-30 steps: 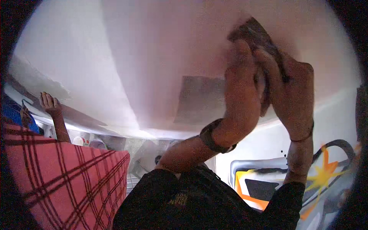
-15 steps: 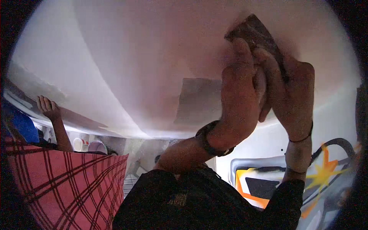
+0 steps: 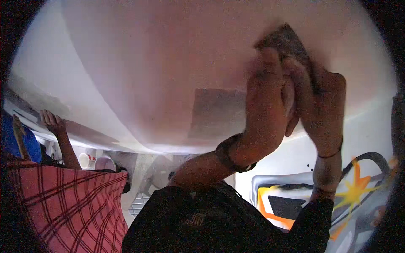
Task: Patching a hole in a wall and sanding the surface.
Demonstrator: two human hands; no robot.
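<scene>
A dark, thin, rectangular sheet [image 3: 287, 39] that looks like sandpaper lies against a broad white curved surface [image 3: 160, 50] above me. My left hand [image 3: 266, 90] is closed on its near edge, fingers pressing upward. Beside it, my right hand [image 3: 321, 95] grips the right side of the sheet, its fingers lying close to the left ones. Both hands are touching or nearly so, and slight blur softens the fingertips. A dark grey rectangular patch [image 3: 217, 111] shows on the white surface just left of my left wrist.
At the left, a co-worker's hand [image 3: 51, 119] touches the low rim of the surface. Red checked cloth [image 3: 71, 202] hangs nearer me. Behind are white buckets [image 3: 105, 163] and a wire rack [image 3: 138, 204]. A wall with orange and yellow painting [image 3: 278, 204] stands at right.
Both my hands and the sheet have shifted slightly down and to the right in view. The red checked cloth at the left has drawn leftward, uncovering more of the floor.
</scene>
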